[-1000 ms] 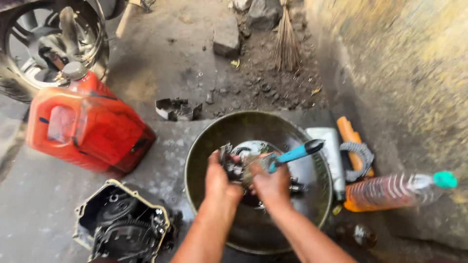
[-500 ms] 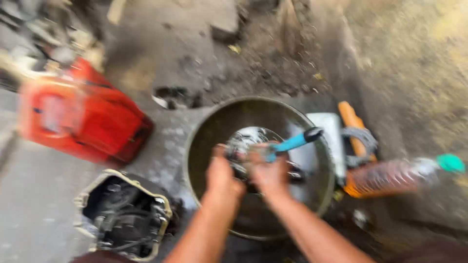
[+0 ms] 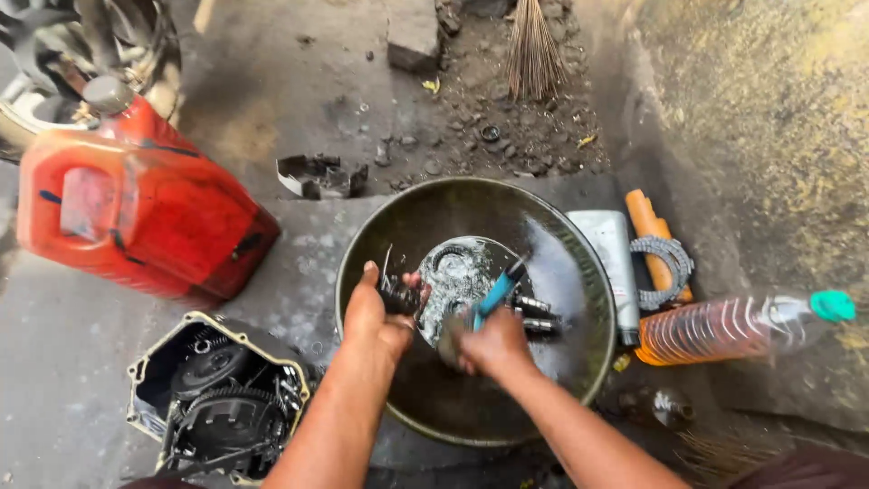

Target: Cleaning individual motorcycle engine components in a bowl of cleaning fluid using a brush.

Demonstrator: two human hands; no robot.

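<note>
Probably a roadside motorcycle repair yard: bare concrete ground, an open engine casing (image 3: 217, 398), red fuel can (image 3: 136, 213), oily wash basin (image 3: 407, 226).

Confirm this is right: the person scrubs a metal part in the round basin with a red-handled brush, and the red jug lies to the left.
Not quite: the brush in the right hand has a blue handle, not red, as the head view shows. The rest holds: the metal part sits in the round basin, and the red jug lies to the left.

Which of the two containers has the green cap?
The clear plastic bottle of orange liquid, lying on its side right of the metal basin. The other, the big red jug left of the basin, has a grey cap.
</note>
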